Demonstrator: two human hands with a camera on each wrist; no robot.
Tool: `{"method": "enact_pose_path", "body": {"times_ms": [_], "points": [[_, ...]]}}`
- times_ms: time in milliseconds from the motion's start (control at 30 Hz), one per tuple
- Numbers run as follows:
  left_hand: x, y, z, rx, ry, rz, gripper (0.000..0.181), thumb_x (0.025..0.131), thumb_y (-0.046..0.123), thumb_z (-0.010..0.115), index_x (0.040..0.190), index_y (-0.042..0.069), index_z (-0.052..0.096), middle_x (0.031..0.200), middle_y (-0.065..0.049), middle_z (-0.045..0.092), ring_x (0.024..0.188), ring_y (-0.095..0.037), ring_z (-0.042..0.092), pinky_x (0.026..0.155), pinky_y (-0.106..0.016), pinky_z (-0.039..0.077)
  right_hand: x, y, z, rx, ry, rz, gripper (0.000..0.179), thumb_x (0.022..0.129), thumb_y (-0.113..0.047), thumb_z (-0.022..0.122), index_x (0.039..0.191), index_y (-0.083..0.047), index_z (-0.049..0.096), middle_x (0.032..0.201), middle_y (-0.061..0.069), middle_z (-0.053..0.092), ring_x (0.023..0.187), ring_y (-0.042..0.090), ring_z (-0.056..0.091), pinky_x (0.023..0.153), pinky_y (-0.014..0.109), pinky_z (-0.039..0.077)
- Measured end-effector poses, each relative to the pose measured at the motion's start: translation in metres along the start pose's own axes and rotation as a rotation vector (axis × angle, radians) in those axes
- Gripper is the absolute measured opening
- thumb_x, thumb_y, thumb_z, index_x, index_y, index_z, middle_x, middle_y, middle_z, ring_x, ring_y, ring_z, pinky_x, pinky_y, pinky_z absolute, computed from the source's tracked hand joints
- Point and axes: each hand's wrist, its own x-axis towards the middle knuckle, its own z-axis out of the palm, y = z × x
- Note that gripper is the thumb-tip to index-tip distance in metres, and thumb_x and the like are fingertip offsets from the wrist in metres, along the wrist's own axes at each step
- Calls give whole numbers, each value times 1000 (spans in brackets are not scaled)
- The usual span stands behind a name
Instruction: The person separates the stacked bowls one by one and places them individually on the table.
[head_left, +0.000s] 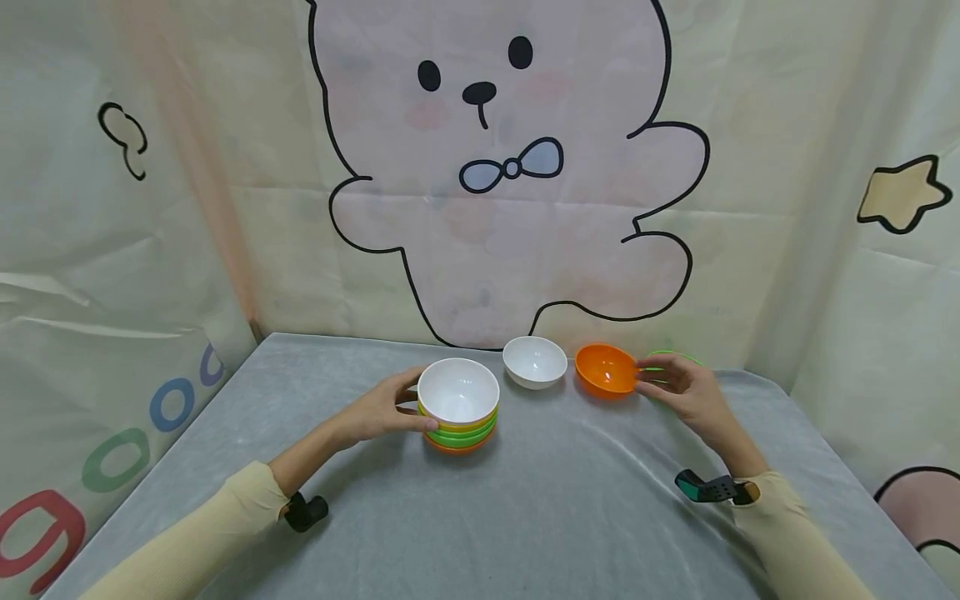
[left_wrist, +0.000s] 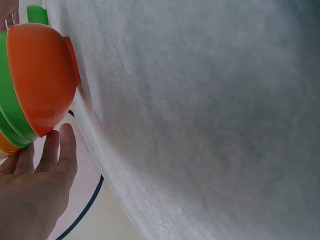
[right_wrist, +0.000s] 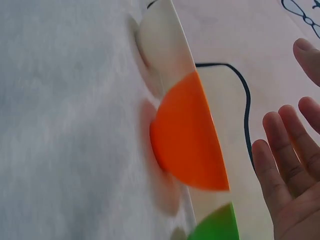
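A stack of bowls (head_left: 457,417), white on top with yellow, green and orange below, stands upright left of the table's middle. My left hand (head_left: 393,408) holds its left side, thumb at the front and fingers toward the back. In the left wrist view, the stack's orange bottom bowl (left_wrist: 42,75) is beside the fingertips. My right hand (head_left: 678,387) hovers at the orange bowl's right rim with nothing in its grasp; the right wrist view shows its fingers extended. That orange bowl (head_left: 603,372) sits upright. The right hand mostly hides a green bowl (right_wrist: 220,225).
A white bowl (head_left: 535,364) stands between the stack and the orange bowl, near the back edge. The grey cloth-covered table (head_left: 525,517) meets a printed curtain (head_left: 480,275) behind. Black straps circle both wrists.
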Motion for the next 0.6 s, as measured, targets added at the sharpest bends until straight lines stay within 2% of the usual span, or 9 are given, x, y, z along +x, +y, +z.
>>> {"method": "enact_pose_path", "body": {"times_ms": [100,233,500,600], "points": [[0,0,0,0,1,-2,81,89,21,82,157,17,38,149,-4,47,134,-32,47,104,-48,47,4,-2,8,20,-24,9,37,92,1,75,125,9,61,123,32,59,112,39,63,87,27,56],[-1,0,0,3,3,-1,81,89,22,82,157,16,38,149,-4,47,134,-33,48,104,-48,47,10,-4,21,34,-56,13,37,92,-1,76,126,7,61,123,30,60,109,41,63,87,27,56],[-1,1,0,2,1,-2,81,89,21,82,157,17,38,148,-4,47,134,-32,47,104,-48,46,21,-6,46,94,-89,-36,35,90,6,75,122,10,62,120,34,60,107,41,64,89,27,55],[-1,1,0,3,1,-3,81,89,22,82,157,17,38,148,-4,47,134,-32,47,104,-48,46,26,-9,55,119,-111,-55,36,89,8,74,122,12,61,121,36,58,108,46,62,91,28,55]]}}
